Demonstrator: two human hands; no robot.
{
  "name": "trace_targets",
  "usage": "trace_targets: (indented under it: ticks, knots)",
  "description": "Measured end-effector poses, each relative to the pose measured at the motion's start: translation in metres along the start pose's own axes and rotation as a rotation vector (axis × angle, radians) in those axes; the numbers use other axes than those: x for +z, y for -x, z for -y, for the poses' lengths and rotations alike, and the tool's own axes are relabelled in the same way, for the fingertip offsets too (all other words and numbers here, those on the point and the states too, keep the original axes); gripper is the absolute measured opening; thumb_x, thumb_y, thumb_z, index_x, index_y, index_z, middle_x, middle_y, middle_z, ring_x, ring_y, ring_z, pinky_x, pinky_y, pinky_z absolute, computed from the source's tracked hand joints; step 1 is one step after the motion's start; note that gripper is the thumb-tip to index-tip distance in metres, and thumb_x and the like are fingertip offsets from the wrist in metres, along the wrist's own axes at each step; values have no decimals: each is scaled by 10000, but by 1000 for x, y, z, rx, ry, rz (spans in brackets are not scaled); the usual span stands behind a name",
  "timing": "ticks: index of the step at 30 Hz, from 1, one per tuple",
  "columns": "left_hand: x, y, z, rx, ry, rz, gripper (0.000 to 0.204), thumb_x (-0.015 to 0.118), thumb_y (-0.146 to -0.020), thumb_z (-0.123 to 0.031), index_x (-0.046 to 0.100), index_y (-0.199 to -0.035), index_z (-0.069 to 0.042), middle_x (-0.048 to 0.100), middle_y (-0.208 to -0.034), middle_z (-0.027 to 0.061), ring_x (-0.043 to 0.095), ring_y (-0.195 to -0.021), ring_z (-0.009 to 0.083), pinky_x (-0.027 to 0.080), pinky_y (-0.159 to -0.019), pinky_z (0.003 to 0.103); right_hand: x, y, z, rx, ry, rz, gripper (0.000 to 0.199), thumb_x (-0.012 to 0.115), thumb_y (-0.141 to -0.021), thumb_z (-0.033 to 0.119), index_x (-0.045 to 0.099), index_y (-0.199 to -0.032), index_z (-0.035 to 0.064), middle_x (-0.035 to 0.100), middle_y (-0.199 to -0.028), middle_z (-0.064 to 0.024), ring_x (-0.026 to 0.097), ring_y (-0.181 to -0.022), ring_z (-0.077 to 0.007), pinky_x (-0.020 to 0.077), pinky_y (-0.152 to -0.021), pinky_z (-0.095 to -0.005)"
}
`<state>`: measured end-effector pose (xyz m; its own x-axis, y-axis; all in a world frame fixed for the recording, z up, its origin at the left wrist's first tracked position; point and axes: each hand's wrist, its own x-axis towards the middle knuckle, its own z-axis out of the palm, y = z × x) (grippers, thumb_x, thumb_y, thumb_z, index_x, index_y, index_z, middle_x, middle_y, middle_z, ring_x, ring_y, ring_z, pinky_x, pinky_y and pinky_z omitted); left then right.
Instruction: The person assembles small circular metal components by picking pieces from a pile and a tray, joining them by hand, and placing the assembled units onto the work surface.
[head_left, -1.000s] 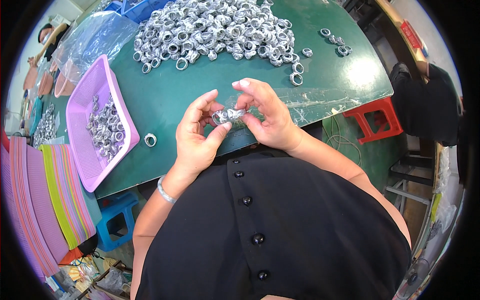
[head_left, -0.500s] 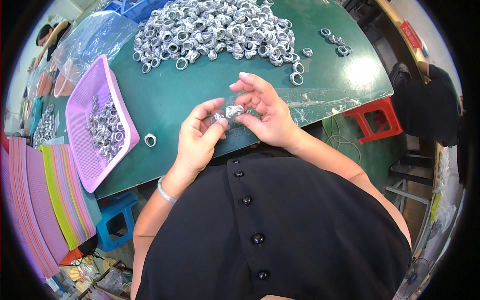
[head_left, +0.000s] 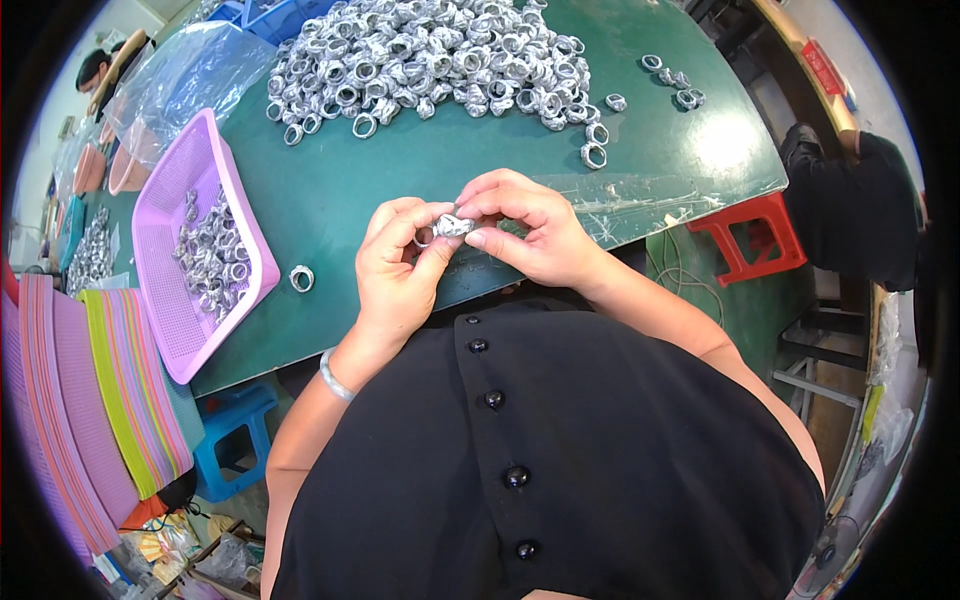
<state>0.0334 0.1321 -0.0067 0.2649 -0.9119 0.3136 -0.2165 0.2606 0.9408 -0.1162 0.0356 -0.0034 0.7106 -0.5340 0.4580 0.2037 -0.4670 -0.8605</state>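
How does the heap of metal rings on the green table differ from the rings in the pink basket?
The heap of rings is far larger and lies loose on the table; the rings in the basket are fewer and held within the pink basket. The heap lies farther from the person. Both are silvery metal rings.

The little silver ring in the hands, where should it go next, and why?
Probably into the purple basket on the left. Both the left hand and the right hand pinch the silver ring above the green table. The basket already holds similar rings, while the big pile lies farther away.
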Motion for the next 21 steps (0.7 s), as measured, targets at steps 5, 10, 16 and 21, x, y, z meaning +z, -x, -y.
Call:
trace_targets:
  ticks: [5, 10, 16, 21]
  knots:
    - [3, 2, 0, -73, 58, -48, 355, 619, -738, 57, 531, -1077, 3, 456, -987, 45, 489, -786, 85, 447, -695, 196, 1, -1, -3, 4, -22, 10, 116, 585, -769, -40, 580, -880, -7, 555, -954, -89, 552, -826, -136, 459, -708, -248]
    - [3, 0, -4, -61, 93, -38, 390, 624, -740, 53, 493, -1106, 26, 424, -1048, 60, 513, -851, 108, 467, -728, 217, -3, 0, -4, 65, -66, -1, 101, 589, -776, -30, 574, -875, -14, 554, -965, -91, 553, -822, -127, 459, -706, -242]
    - [0, 0, -1, -35, 124, 1, 336, 636, -735, 48, 516, -1048, 25, 420, -1058, 65, 515, -855, 117, 466, -743, 234, -1, -1, -3, 57, -75, -20, 102, 598, -765, -31, 571, -859, -1, 563, -946, -88, 561, -791, -128, 461, -692, -242]
    - [-2, 0, -1, -12, 60, 8, 286, 664, -728, 16, 547, -989, 13, 461, -990, 51, 512, -814, 102, 450, -718, 223, 1, 0, -4, 55, -83, -46, 106, 611, -753, -24, 570, -844, 13, 575, -911, -77, 568, -756, -130, 460, -666, -242]
